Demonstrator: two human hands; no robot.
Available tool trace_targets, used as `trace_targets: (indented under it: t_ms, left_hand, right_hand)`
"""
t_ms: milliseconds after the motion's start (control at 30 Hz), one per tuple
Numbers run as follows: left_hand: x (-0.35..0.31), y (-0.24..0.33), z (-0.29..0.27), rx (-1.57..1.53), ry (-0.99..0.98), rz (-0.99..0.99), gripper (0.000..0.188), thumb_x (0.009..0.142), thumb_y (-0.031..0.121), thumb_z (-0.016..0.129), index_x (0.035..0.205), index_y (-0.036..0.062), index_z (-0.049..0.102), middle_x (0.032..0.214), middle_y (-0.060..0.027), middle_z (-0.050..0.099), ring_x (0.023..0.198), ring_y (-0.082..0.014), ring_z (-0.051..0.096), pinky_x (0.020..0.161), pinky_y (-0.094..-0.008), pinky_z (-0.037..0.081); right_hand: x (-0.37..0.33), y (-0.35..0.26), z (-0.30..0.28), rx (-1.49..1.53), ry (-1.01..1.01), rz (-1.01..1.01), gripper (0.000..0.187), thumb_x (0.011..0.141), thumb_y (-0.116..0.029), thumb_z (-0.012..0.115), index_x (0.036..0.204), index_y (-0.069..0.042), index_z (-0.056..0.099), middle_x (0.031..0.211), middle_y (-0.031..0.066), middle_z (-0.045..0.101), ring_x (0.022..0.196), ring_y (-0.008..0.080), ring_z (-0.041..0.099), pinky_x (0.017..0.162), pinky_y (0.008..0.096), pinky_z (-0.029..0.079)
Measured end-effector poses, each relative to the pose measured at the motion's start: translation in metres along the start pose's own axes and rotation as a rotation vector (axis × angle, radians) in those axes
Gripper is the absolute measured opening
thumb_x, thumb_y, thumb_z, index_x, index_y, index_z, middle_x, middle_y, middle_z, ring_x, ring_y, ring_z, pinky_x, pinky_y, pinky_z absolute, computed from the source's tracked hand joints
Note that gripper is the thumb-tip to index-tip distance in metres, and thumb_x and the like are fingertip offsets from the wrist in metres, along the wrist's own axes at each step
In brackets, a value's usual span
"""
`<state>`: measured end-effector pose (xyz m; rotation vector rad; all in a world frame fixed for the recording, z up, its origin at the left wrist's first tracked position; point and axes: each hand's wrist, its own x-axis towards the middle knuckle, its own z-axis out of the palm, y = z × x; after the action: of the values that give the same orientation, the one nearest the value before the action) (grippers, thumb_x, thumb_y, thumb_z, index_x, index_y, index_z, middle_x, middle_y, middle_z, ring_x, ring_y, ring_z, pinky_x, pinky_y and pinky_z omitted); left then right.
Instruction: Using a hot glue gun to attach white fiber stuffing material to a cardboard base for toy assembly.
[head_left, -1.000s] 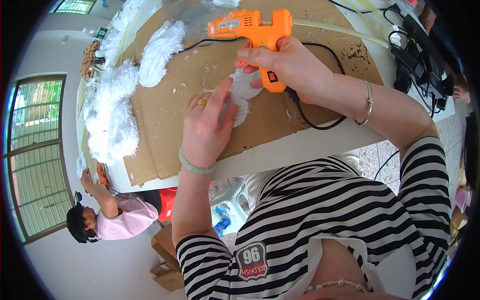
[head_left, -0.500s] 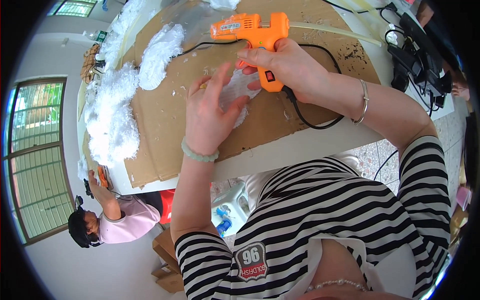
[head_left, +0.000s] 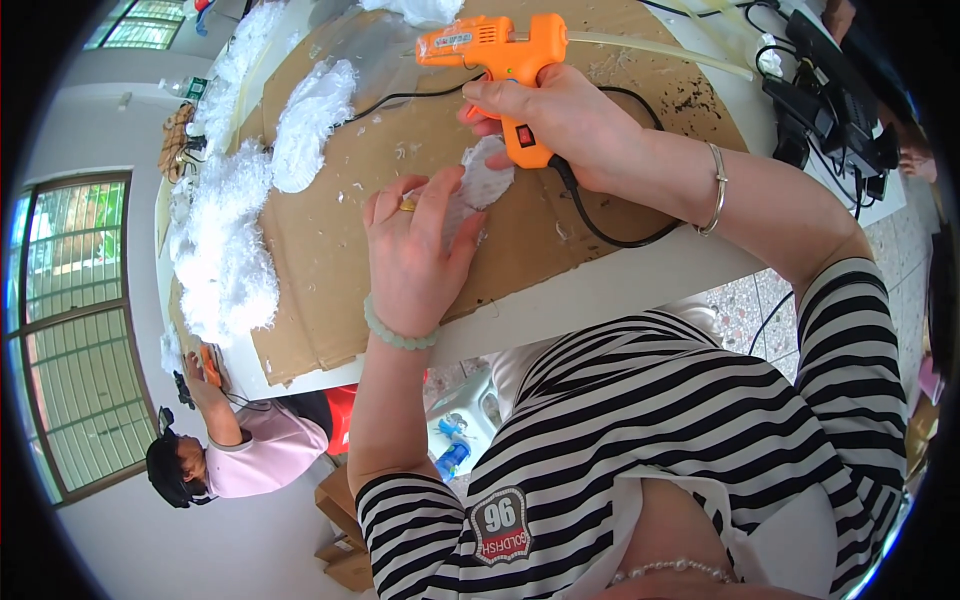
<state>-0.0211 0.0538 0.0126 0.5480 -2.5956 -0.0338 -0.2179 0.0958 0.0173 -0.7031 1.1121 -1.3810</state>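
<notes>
Just above a white piece [head_left: 488, 188] on cardboard [head_left: 330, 240], the left hand [head_left: 413, 245] is curled; whether its grip is closed cannot be told. It could be burned by a drip from the hot glue gun [head_left: 518, 70], clutched in the right hand's [head_left: 562, 118] grip. The piece looks soft and bumpy; the gun is orange.

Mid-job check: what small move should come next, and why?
Probably turn the glue gun to face the white pad: the right grip holds it pointing left, away from the pad, which the left grip partly covers.
</notes>
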Motion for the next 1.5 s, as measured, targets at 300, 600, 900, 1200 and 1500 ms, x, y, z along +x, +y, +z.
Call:
trace_targets:
  t_ms: [300,600,900,1200,1500]
  left_hand:
    - [0.017,-0.001,0.003,-0.145,0.035,-0.041,0.044,0.063,0.007,0.075,0.104,0.007,0.058,0.091,-0.0113,0.062,0.093,-0.0309,0.057,0.085,-0.0443,0.041]
    - [0.013,0.003,0.005,-0.058,-0.034,0.04,0.034,0.07,0.001,0.066,0.102,0.0064,0.059,0.08,-0.0084,0.064,0.095,-0.031,0.058,0.083,-0.0426,0.041]
    - [0.012,0.004,0.006,-0.172,-0.006,-0.034,0.026,0.078,-0.006,0.054,0.1,0.0057,0.059,0.082,-0.0118,0.064,0.087,-0.033,0.06,0.085,-0.0408,0.042]
    - [-0.004,-0.005,-0.016,-0.271,0.313,-0.318,0.022,0.078,-0.01,0.057,0.095,0.0029,0.061,0.088,-0.0094,0.062,0.08,-0.0223,0.059,0.076,-0.0299,0.046]
    - [-0.039,-0.036,-0.032,-0.481,0.586,-0.677,0.015,0.08,-0.006,0.064,0.094,-0.0017,0.063,0.083,-0.0033,0.061,0.074,-0.008,0.054,0.067,-0.0214,0.044]
  right_hand:
    - [0.002,0.002,-0.001,-0.02,-0.019,0.012,0.03,0.089,-0.028,0.061,0.107,-0.004,0.056,0.101,0.0055,0.061,0.094,0.0136,0.057,0.072,0.033,0.055]
    - [0.008,0.005,-0.003,0.017,-0.027,0.001,0.028,0.09,-0.024,0.06,0.107,-0.002,0.056,0.1,0.0068,0.06,0.093,0.014,0.057,0.071,0.0329,0.056]
    - [0.007,0.003,-0.004,-0.016,-0.034,-0.001,0.027,0.089,-0.025,0.06,0.105,-0.003,0.056,0.098,0.0063,0.061,0.09,0.014,0.058,0.07,0.0312,0.055]
    - [-0.002,-0.014,0.004,-0.045,-0.006,-0.054,0.026,0.09,-0.023,0.058,0.107,-0.003,0.055,0.099,0.0066,0.061,0.086,0.0136,0.059,0.074,0.0297,0.055]
    - [0.001,0.005,0.006,-0.014,-0.132,-0.041,0.028,0.09,-0.024,0.059,0.109,-0.003,0.055,0.103,0.0079,0.061,0.093,0.0154,0.06,0.081,0.0323,0.054]
